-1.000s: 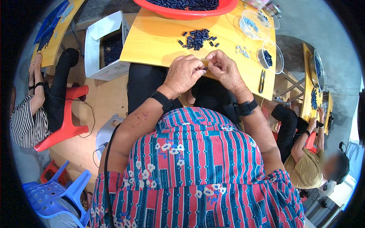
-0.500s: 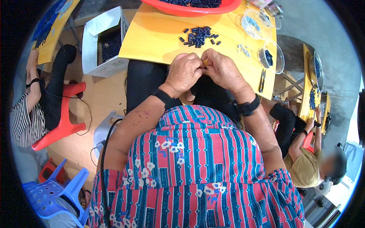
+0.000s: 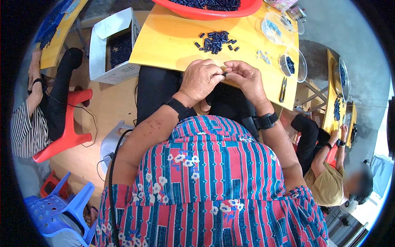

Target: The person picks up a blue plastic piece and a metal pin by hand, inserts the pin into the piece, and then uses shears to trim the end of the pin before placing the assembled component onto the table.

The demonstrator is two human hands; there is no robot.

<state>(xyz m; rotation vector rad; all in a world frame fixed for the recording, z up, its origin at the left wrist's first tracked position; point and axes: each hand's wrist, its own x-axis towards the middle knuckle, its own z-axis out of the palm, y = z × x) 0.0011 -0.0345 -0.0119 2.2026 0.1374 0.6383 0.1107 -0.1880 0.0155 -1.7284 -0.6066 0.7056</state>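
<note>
My left hand (image 3: 200, 80) and my right hand (image 3: 247, 80) meet at the front edge of the yellow table (image 3: 164, 45). Between their fingertips is a small black piece (image 3: 224, 73), mostly covered by the fingers. Thumb and forefinger of each hand are pinched together on it. Just beyond lies a loose pile of small dark blue-black parts (image 3: 215, 42), short and block-shaped. To the right of the pile are tiny silvery pieces (image 3: 263, 57). Small pliers or snips with dark handles (image 3: 283, 89) lie near the table's right edge.
A red basin (image 3: 210, 12) of dark parts stands at the back. Clear plastic tubs (image 3: 302, 68) hold small parts on the right. A white carton (image 3: 101, 49) sits on the floor at left. One person (image 3: 325, 181) works at right, another (image 3: 29, 119) at left.
My right hand has turned and lifted its fingers slightly, so the small black piece now shows between the fingertips. My left hand has barely moved.
</note>
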